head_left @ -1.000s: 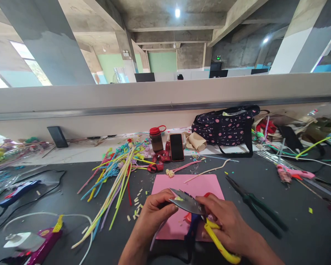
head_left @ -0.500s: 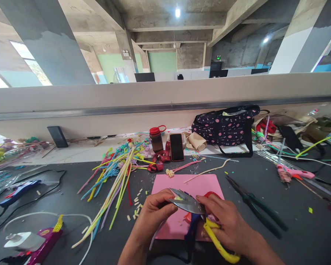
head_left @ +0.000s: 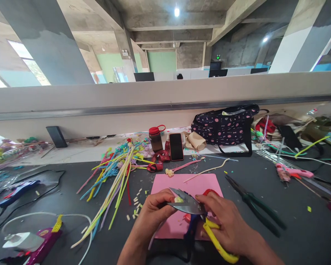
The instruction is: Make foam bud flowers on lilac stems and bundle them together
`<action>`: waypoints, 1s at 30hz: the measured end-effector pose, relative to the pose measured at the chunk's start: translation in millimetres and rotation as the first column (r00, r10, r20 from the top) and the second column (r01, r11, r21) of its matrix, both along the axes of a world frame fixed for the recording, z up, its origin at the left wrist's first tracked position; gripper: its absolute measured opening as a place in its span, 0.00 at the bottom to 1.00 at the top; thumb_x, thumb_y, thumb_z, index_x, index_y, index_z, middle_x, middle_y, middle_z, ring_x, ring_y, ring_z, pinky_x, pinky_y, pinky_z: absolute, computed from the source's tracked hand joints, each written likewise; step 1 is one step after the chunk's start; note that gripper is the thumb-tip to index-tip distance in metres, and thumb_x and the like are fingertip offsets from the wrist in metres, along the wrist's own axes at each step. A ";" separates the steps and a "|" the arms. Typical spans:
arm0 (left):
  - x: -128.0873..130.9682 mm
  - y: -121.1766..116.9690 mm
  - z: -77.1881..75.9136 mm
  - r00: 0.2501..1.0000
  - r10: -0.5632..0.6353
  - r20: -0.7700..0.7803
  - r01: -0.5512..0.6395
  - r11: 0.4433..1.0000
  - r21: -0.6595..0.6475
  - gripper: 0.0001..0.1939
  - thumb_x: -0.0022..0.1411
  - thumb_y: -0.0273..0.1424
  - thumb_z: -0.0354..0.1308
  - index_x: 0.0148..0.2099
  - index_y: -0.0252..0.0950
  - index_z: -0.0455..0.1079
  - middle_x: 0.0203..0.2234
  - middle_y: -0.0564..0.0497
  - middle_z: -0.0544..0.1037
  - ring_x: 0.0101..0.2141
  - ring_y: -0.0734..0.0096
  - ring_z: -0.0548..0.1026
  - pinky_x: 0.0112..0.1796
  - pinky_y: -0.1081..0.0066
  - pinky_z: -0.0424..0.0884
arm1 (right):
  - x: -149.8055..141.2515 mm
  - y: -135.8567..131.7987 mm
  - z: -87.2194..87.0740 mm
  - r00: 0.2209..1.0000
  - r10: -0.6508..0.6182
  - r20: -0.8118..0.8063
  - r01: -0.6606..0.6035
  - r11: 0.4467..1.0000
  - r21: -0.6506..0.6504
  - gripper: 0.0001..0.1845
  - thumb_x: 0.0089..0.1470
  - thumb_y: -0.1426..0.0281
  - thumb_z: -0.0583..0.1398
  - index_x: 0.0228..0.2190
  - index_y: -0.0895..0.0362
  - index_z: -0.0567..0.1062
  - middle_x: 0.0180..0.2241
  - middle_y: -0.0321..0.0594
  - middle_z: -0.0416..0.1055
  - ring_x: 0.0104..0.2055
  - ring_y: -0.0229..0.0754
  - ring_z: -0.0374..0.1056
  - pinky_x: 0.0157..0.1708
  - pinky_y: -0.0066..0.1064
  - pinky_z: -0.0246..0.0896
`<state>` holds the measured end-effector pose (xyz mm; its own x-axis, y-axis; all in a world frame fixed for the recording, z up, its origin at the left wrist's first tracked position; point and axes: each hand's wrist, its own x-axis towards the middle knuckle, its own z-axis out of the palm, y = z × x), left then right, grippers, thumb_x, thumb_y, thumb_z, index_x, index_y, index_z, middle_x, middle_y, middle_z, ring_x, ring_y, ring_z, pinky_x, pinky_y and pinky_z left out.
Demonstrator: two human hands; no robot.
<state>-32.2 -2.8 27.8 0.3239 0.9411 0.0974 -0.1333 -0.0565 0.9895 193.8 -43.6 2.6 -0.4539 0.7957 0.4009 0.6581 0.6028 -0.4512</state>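
Note:
Scissors (head_left: 192,207) with broad metal blades and a yellow handle are in my right hand (head_left: 227,217); its fingers curl around the handle. The blades are spread around a small pale yellow-green fuzzy piece (head_left: 178,199). My left hand (head_left: 154,209) pinches this piece near the blade tips, and a thin lilac stem (head_left: 156,233) hangs below the fingers. Under both hands lies a pink sheet (head_left: 187,179). A dark blue object with a strap or cord (head_left: 193,228) rests on it, partly covered by the scissors.
Long-nosed pliers (head_left: 253,202) lie on the right, a pink glue gun (head_left: 294,172) beyond. A bundle of coloured pipe cleaners (head_left: 121,176) spreads on the left, near small cut bits (head_left: 136,202). A phone (head_left: 176,147), a red-lidded bottle (head_left: 156,140) and a patterned bag (head_left: 223,127) stand behind.
The scissor blades have spread slightly wider, and more of the pale fuzzy piece shows between them. Both hands stay in nearly the same place.

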 end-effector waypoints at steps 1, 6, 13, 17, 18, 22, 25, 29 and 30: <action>-0.6 0.7 -0.9 1.000 -0.017 -0.017 0.017 1.000 0.003 0.04 0.45 0.30 0.65 0.26 0.34 0.75 0.23 0.50 0.72 0.28 0.70 0.68 0.31 0.72 0.62 | 0.0 0.5 -0.5 1.000 0.002 -0.004 -0.002 1.000 0.001 0.33 0.46 0.70 0.58 0.53 0.51 0.54 0.42 0.42 0.66 0.40 0.45 0.64 0.38 0.36 0.59; -3.3 2.8 -5.6 0.997 -0.060 -0.050 0.062 0.998 0.022 0.05 0.48 0.30 0.63 0.26 0.34 0.74 0.23 0.50 0.71 0.28 0.70 0.67 0.31 0.72 0.61 | -0.6 2.2 -2.3 1.000 0.007 -0.027 -0.006 1.000 0.023 0.33 0.46 0.69 0.59 0.53 0.50 0.53 0.41 0.42 0.66 0.40 0.45 0.64 0.36 0.35 0.59; -3.5 4.8 -6.0 0.997 -0.069 -0.033 0.070 0.997 0.027 0.04 0.47 0.30 0.64 0.27 0.35 0.75 0.23 0.51 0.70 0.28 0.71 0.66 0.31 0.72 0.61 | -1.6 2.7 -4.4 0.999 0.001 -0.039 0.001 1.000 0.029 0.35 0.45 0.71 0.60 0.53 0.50 0.54 0.39 0.41 0.66 0.38 0.45 0.64 0.34 0.36 0.59; -4.0 5.8 -7.3 0.997 -0.072 -0.036 0.073 0.996 0.042 0.05 0.47 0.30 0.63 0.25 0.34 0.74 0.21 0.52 0.68 0.26 0.73 0.65 0.29 0.73 0.60 | -0.9 1.3 -4.1 0.998 -0.010 -0.065 0.011 1.000 0.022 0.33 0.46 0.69 0.59 0.53 0.51 0.54 0.41 0.43 0.65 0.38 0.46 0.63 0.35 0.36 0.59; -3.9 5.3 -7.3 0.997 -0.071 -0.036 0.072 0.997 0.040 0.05 0.47 0.30 0.63 0.24 0.34 0.74 0.21 0.52 0.68 0.26 0.72 0.65 0.30 0.73 0.60 | -0.9 1.2 -3.7 0.998 -0.006 -0.065 0.007 1.000 0.020 0.33 0.46 0.68 0.59 0.53 0.51 0.54 0.41 0.44 0.64 0.39 0.46 0.63 0.35 0.37 0.59; -2.2 1.3 -5.7 0.999 -0.048 -0.010 0.048 0.999 -0.002 0.04 0.47 0.30 0.63 0.26 0.34 0.75 0.23 0.50 0.70 0.28 0.69 0.67 0.31 0.71 0.61 | -2.0 1.4 -0.9 0.998 0.003 -0.068 -0.002 1.000 0.002 0.34 0.43 0.73 0.59 0.52 0.51 0.55 0.40 0.42 0.65 0.38 0.45 0.63 0.35 0.37 0.59; -1.4 -0.1 -3.8 1.000 -0.026 0.009 0.026 0.999 -0.021 0.04 0.47 0.30 0.64 0.27 0.35 0.75 0.24 0.49 0.72 0.29 0.69 0.68 0.32 0.71 0.62 | -3.1 1.5 0.3 0.998 0.001 -0.069 0.001 1.000 0.017 0.35 0.42 0.76 0.58 0.52 0.51 0.56 0.39 0.41 0.65 0.37 0.44 0.63 0.35 0.36 0.58; -2.2 2.1 -3.5 0.998 -0.055 -0.010 0.055 0.998 -0.005 0.04 0.46 0.31 0.64 0.26 0.34 0.75 0.23 0.50 0.72 0.28 0.69 0.68 0.31 0.71 0.62 | -2.8 2.0 -1.7 0.999 -0.007 -0.049 0.008 0.999 0.037 0.35 0.41 0.77 0.57 0.52 0.52 0.56 0.39 0.42 0.65 0.37 0.45 0.63 0.35 0.36 0.59; -2.5 2.7 -3.7 0.998 -0.056 -0.007 0.056 0.998 -0.003 0.04 0.46 0.31 0.64 0.26 0.34 0.75 0.23 0.50 0.72 0.28 0.69 0.68 0.31 0.71 0.62 | -2.5 2.2 -2.6 0.999 -0.008 -0.043 0.010 0.999 0.039 0.35 0.41 0.76 0.57 0.52 0.52 0.56 0.39 0.42 0.66 0.37 0.45 0.63 0.35 0.36 0.59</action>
<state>-34.7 -0.1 24.1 0.3771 0.9216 0.0921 -0.1290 -0.0462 0.9906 191.3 -41.3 0.0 -0.4285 0.7830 0.4510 0.6445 0.6146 -0.4549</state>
